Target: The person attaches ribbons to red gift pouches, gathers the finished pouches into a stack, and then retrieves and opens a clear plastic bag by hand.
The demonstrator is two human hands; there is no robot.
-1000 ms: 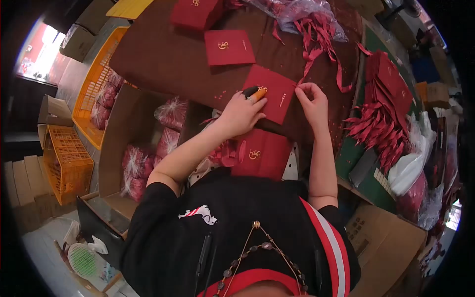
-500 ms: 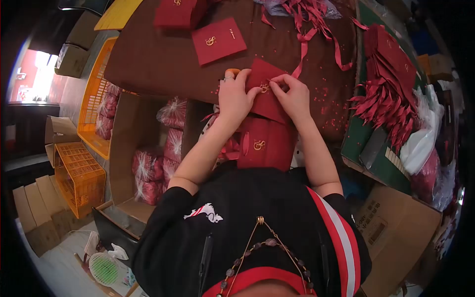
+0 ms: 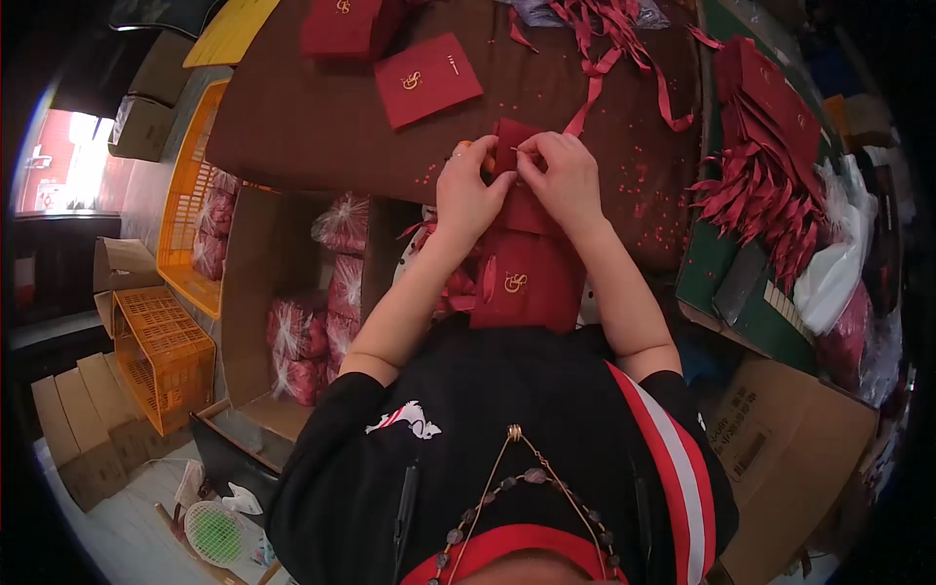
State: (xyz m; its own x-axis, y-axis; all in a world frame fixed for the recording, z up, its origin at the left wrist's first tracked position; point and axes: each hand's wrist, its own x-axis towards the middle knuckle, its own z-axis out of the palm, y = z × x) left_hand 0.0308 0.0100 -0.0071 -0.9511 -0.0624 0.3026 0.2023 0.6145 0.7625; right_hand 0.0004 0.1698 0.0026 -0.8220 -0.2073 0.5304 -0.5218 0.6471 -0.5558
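My left hand [image 3: 470,195] grips the left edge of a dark red paper bag [image 3: 531,210], thumb in front and fingers at its upper side; a ring and a bit of orange show on the fingers. At the bag's upper part, my right hand [image 3: 561,180] pinches something tiny between thumb and forefinger, too small to make out. A red ribbon [image 3: 592,93] runs down from a ribbon bundle [image 3: 590,29] to behind my right hand. Below, against my body, lies another red bag [image 3: 526,283] with a gold logo.
A flat red bag [image 3: 429,80] and a red stack [image 3: 346,29] lie on the brown-covered table [image 3: 292,117], with red specks scattered about. Ribboned bags [image 3: 765,127] are piled at right. A carton [image 3: 253,263] with wrapped red bundles and orange crates [image 3: 166,356] stand at left.
My right hand has shifted slightly up and left, its pinch now nearer the bag's top. The bag's gold logo, visible before between my hands, is now covered. My left hand stays on the bag.
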